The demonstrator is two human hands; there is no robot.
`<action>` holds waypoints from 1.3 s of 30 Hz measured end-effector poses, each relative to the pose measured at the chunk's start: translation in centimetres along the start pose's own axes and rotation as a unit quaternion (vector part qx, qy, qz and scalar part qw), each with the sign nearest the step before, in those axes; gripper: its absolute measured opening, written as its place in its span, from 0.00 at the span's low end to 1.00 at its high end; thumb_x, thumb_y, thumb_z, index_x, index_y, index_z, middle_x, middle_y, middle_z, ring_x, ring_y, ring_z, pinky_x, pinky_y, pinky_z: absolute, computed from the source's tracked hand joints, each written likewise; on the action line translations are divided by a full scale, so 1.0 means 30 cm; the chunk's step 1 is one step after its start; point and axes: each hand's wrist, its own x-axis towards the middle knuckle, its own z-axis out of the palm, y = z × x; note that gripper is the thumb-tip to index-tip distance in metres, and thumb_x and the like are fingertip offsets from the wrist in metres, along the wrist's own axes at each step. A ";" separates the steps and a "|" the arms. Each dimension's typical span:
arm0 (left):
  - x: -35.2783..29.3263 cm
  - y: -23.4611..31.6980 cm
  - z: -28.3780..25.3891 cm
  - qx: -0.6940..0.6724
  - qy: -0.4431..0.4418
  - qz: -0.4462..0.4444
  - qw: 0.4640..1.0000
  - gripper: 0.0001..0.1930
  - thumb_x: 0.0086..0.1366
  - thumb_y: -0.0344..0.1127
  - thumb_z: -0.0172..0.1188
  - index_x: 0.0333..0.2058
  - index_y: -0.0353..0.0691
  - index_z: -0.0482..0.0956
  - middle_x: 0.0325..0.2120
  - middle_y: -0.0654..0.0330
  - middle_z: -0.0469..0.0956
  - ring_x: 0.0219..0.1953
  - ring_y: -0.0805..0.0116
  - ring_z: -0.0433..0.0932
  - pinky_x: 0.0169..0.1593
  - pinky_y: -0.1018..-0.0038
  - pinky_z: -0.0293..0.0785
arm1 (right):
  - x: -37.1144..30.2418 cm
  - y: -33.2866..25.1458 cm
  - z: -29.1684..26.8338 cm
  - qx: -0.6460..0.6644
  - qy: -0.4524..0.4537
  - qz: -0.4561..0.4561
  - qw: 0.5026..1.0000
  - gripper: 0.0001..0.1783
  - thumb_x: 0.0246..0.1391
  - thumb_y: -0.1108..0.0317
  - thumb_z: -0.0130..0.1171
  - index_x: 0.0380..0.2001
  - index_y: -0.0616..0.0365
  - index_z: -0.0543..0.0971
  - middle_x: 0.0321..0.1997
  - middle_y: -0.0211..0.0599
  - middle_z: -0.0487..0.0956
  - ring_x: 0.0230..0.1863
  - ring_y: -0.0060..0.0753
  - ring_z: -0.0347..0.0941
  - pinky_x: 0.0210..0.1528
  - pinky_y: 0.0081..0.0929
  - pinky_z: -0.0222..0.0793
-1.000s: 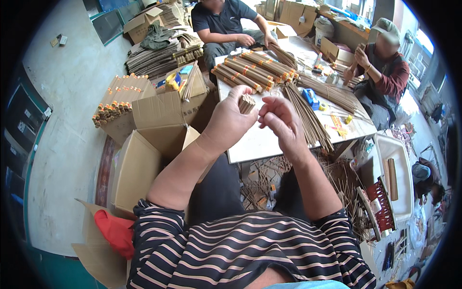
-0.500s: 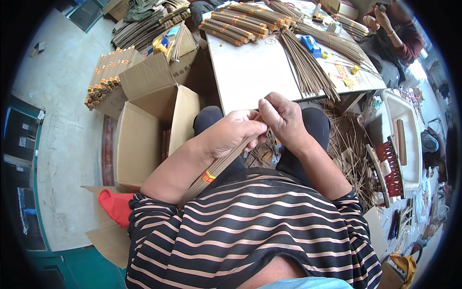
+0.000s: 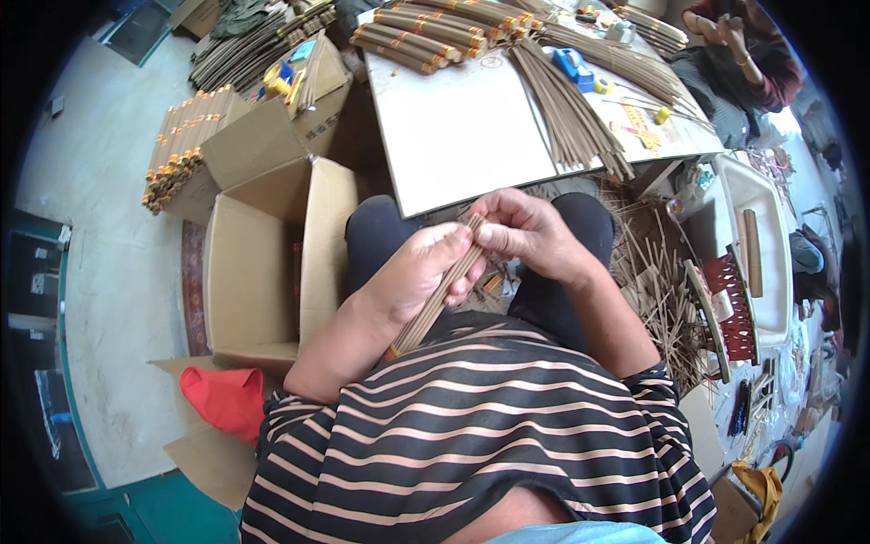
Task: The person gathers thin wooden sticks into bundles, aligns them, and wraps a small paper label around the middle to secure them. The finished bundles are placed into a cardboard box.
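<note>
A bundle of thin brown incense sticks (image 3: pixel 419 329) lies slantwise over my lap, its upper end between my hands. My left hand (image 3: pixel 419 270) is wrapped round the bundle, thumb lying along the sticks. The fingers of my right hand (image 3: pixel 535 238) close on the bundle's top end, thumb against the stick tips. A red and yellow paper band shows at the bundle's lower end, partly covered by my forearm and striped shirt.
Ahead, a white table (image 3: pixel 453 136) bears banded bundles (image 3: pixel 426 36), loose sticks (image 3: pixel 571 109) and a blue tape dispenser (image 3: pixel 573 68). An open carton (image 3: pixel 258 263) stands left, a white tub (image 3: pixel 770 245) right. Stick scraps (image 3: pixel 657 290) litter the floor. Another person (image 3: pixel 757 68) sits at far right.
The bundle now stands steeper, its top end showing between my thumbs. My right hand has turned and opened up from its tight pinch, and the whole view has shifted slightly.
</note>
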 end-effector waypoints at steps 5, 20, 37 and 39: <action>0.030 -0.013 -0.012 -0.023 -0.020 -0.037 0.999 0.22 0.67 0.50 0.43 0.40 0.31 0.66 0.23 0.60 0.69 0.16 0.78 0.66 0.19 0.85 0.64 | 0.018 0.046 -0.054 0.023 0.000 0.027 0.999 0.14 0.52 0.65 0.60 0.37 0.63 0.72 0.24 0.27 0.74 0.25 0.16 0.70 0.28 0.13 0.66; 0.144 -0.016 -0.098 -0.039 0.031 -0.073 0.996 0.20 0.66 0.51 0.46 0.35 0.35 0.67 0.19 0.64 0.67 0.16 0.81 0.64 0.18 0.87 0.61 | 0.112 0.031 -0.184 -0.198 0.020 0.072 0.977 0.16 0.53 0.62 0.59 0.38 0.63 0.74 0.28 0.31 0.77 0.31 0.20 0.71 0.35 0.19 0.69; 0.257 -0.007 -0.170 -0.085 0.041 -0.104 0.990 0.20 0.66 0.50 0.47 0.37 0.35 0.67 0.21 0.62 0.68 0.18 0.80 0.65 0.19 0.86 0.63 | 0.026 -0.074 -1.178 -0.608 0.277 0.274 0.691 0.12 0.45 0.66 0.60 0.36 0.52 0.78 0.37 0.38 0.76 0.40 0.36 0.72 0.44 0.30 0.67; 0.266 -0.003 -0.164 -0.081 0.045 -0.108 0.990 0.20 0.66 0.50 0.47 0.37 0.35 0.67 0.21 0.62 0.68 0.18 0.80 0.65 0.19 0.86 0.63 | 0.021 -0.075 -1.197 -0.585 0.273 0.270 0.715 0.12 0.45 0.66 0.59 0.36 0.54 0.77 0.32 0.37 0.77 0.36 0.34 0.74 0.40 0.29 0.68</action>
